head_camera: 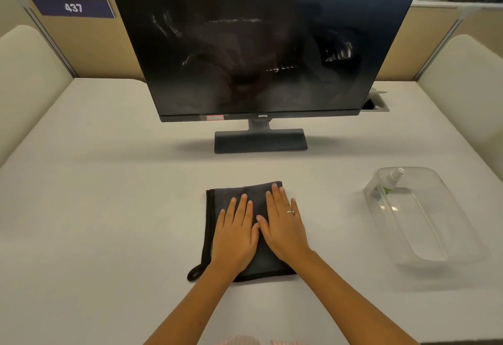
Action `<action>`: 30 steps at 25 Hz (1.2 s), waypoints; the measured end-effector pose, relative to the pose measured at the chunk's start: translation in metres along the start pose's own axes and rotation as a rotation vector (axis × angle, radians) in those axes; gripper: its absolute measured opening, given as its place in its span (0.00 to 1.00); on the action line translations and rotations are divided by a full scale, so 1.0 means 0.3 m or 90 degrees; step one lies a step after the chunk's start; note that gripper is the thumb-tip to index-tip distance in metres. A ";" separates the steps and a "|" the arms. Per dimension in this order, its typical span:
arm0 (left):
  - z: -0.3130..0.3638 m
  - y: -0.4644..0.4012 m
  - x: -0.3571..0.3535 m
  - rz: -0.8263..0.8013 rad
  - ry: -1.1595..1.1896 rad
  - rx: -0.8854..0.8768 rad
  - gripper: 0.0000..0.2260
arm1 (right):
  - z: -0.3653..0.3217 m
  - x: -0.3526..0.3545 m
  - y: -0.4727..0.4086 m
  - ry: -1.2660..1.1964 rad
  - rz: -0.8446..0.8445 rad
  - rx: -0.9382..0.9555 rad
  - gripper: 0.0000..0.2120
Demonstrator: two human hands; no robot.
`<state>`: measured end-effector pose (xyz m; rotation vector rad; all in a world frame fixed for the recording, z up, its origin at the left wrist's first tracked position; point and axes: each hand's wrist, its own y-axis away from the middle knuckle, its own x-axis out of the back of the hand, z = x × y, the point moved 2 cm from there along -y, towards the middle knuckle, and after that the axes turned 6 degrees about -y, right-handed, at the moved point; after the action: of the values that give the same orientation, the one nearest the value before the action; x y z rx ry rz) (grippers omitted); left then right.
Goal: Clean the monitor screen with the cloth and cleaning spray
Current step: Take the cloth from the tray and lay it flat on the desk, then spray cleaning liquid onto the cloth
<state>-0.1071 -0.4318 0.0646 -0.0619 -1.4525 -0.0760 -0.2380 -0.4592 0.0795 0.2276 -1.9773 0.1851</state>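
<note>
Cubicle desk (pixel 109 181): both the left hand (pixel 235 231) and right hand (pixel 283 222) are lying flat, gripping nothing, pressing the folded cloth (pixel 255 260) near its front edge. She should probably be fetching the spray bottle (pixel 392 180) from the clear tray (pixel 435 236) next, misting the cloth lightly before wiping the smeared monitor (pixel 258 45).

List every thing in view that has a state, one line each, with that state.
monitor: upright on its stand, screen dark, streaked with smears.
cloth: folded, flat on the desk.
left hand: flat on the cloth, fingers straight.
right hand: flat on the cloth, fingers straight.
spray bottle: lying tilted in the tray.
clear tray: right way up on the desk.
</note>
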 end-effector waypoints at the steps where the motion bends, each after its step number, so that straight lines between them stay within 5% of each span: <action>1: 0.003 -0.002 0.001 -0.002 -0.004 -0.002 0.26 | 0.018 -0.011 -0.024 0.016 -0.047 -0.024 0.31; 8: 0.005 0.001 0.004 -0.007 -0.001 -0.002 0.26 | 0.060 -0.047 -0.061 -0.012 -0.095 -0.061 0.35; 14: 0.005 0.002 0.002 -0.008 0.008 0.005 0.26 | 0.082 0.110 -0.068 -0.151 -0.115 -0.084 0.27; 17: 0.000 -0.002 -0.007 -0.014 0.003 0.002 0.27 | 0.156 0.282 -0.038 -0.244 -0.004 -0.118 0.22; 19: 0.001 0.000 -0.006 -0.006 0.000 -0.003 0.28 | 0.219 0.406 -0.010 -0.279 0.166 -0.118 0.16; 23: 0.005 0.003 0.001 0.010 0.007 -0.013 0.35 | 0.372 0.601 0.030 -0.147 0.477 -0.170 0.12; 27: 0.010 0.002 0.004 0.005 0.016 -0.010 0.38 | 0.520 0.601 0.038 -0.223 0.333 -0.334 0.25; 30: 0.012 0.002 0.005 0.001 0.018 -0.004 0.38 | 0.563 0.547 0.062 -0.270 0.319 -0.326 0.19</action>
<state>-0.1105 -0.4310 0.0664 -0.0666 -1.4244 -0.0807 -0.4571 -0.4928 0.1612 -0.6111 -2.3957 -0.0617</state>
